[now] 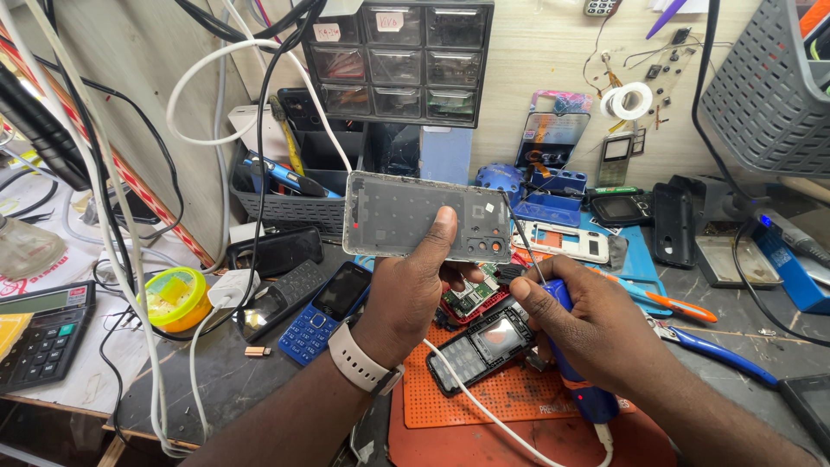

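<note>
My left hand (413, 290) holds up a grey phone back cover (406, 216), inner side toward me, thumb pressed on its lower middle. My right hand (588, 324) grips a blue electric screwdriver (575, 372); its thin bit (521, 242) points up toward the cover's right end by the camera holes. A white cable runs from the screwdriver's base. Below both hands an opened black keypad phone (480, 346) lies on an orange work mat (484, 398), and a green circuit board in a red frame (471, 298) sits just behind my left palm.
A blue keypad phone (328, 311) and dark phones (277, 251) lie left of the mat. Calculator (39, 333) and yellow tape roll (173, 298) sit far left. Drawer cabinet (402, 56) stands behind. Blue-handled pliers (709, 346) and orange tweezers (674, 303) lie right. Cables hang at left.
</note>
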